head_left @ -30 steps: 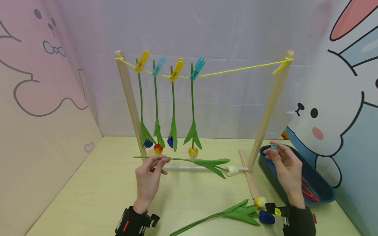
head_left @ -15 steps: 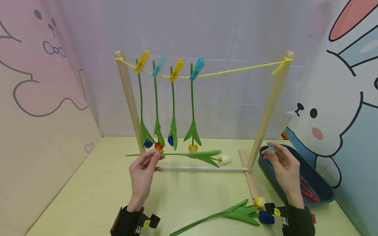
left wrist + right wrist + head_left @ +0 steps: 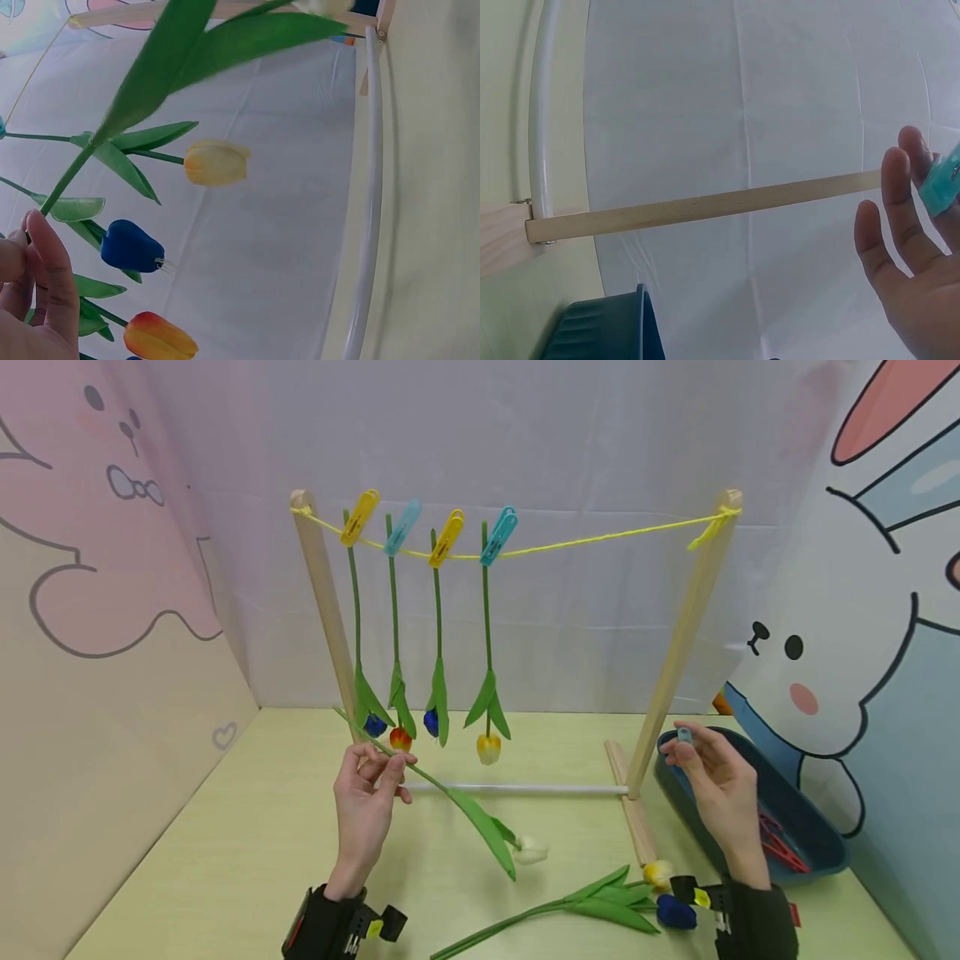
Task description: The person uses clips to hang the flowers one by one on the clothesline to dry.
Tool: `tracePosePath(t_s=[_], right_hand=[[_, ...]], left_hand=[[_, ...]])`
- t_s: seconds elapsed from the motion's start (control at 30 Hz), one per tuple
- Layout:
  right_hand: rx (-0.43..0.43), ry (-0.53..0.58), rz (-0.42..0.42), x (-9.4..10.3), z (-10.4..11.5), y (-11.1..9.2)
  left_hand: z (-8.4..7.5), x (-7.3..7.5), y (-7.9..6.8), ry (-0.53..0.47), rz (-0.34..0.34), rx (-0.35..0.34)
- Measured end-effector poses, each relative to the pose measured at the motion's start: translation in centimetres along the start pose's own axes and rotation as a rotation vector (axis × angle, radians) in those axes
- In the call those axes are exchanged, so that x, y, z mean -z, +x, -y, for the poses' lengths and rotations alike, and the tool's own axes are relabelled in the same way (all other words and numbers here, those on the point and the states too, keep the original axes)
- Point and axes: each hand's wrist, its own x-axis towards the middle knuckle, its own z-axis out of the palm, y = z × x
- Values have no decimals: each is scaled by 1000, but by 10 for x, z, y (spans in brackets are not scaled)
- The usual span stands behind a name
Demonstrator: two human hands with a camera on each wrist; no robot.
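My left hand (image 3: pixel 365 818) pinches the green stem of a white artificial tulip (image 3: pixel 480 827); its stem end points up left and the bloom hangs down right. In the left wrist view the leaves of this tulip (image 3: pixel 161 75) fill the top. My right hand (image 3: pixel 723 806) holds a light blue clothespin (image 3: pixel 684 735) between thumb and fingers, over the bin; the right wrist view shows the clothespin (image 3: pixel 941 184) at the right edge. Several tulips hang upside down from a yellow string (image 3: pixel 600 537), held by yellow clothespins (image 3: pixel 447 539) and blue clothespins (image 3: pixel 498 537).
Two wooden posts (image 3: pixel 686 643) carry the string, with a white rod (image 3: pixel 517 789) between them low down. A dark blue bin (image 3: pixel 817 852) with red clothespins (image 3: pixel 780 843) stands at the right. More tulips (image 3: pixel 600 906) lie on the table in front.
The tulip in my left hand has swung from level to slanting, its bloom now lower, and the hand has shifted slightly left. My right hand has moved a little left, still holding the clothespin.
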Motion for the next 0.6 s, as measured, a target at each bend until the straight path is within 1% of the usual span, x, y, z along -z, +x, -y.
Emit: tracePosePath(t_s=[0.13,0.27,0.4,0.47,0.6], right_hand=[[11,63,-2,0,-1,1],[-9,74,-15,-2,-1,0],[-21,32,-29,-4,0,0],[-14,12,-31,-4,-1,1],[6,-2,-27,-4,0,5]], left_hand=[[-1,-1,0,16,-12,30],[-1,-4,-1,61,-1,31],[0,-9,-3,121,44,22],[2,-12,-3,146,72,4],[2,-21,1,162,122,-36]])
